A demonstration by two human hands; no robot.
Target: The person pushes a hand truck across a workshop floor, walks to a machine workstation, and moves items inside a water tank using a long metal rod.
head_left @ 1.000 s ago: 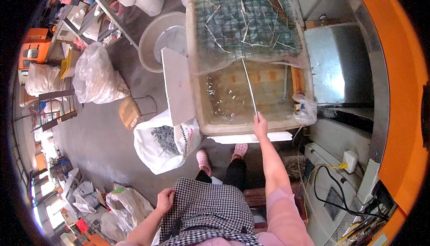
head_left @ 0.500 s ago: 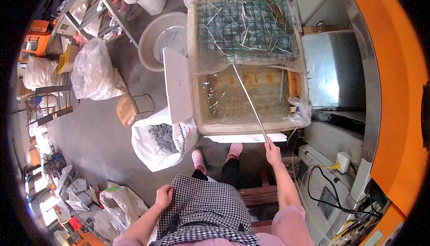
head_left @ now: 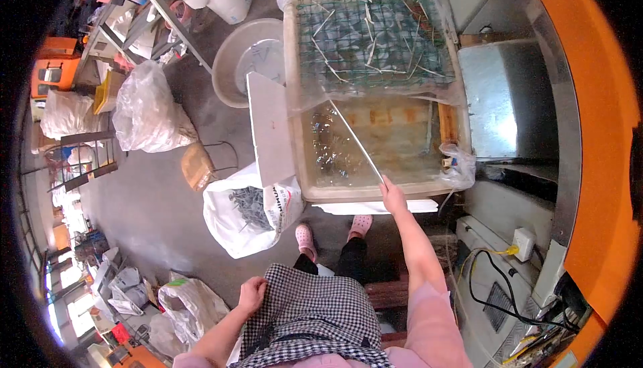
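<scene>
My right hand (head_left: 393, 196) is closed round the near end of a thin metal rod (head_left: 357, 140), just above the front rim of a large water tub (head_left: 402, 190). The rod slants away to the left, and its far tip lies near the edge of the plastic sheet below the green net (head_left: 348, 46). Brown murky water with floating bits fills the near half of the tub. My left hand (head_left: 252, 293) is closed at the edge of the checkered apron (head_left: 315, 308); its fingers pinch the cloth.
A white board (head_left: 269, 127) leans at the tub's left side, above a white sack (head_left: 234, 234) of grey parts. A round basin (head_left: 231, 66) and a wooden stool (head_left: 195, 167) stand further left. A machine with cables and a white socket (head_left: 524, 242) is on the right.
The rod's far tip has swung left across the water, and its tilt has changed. My right hand moved back and right, then forward again. My left hand stays at the apron.
</scene>
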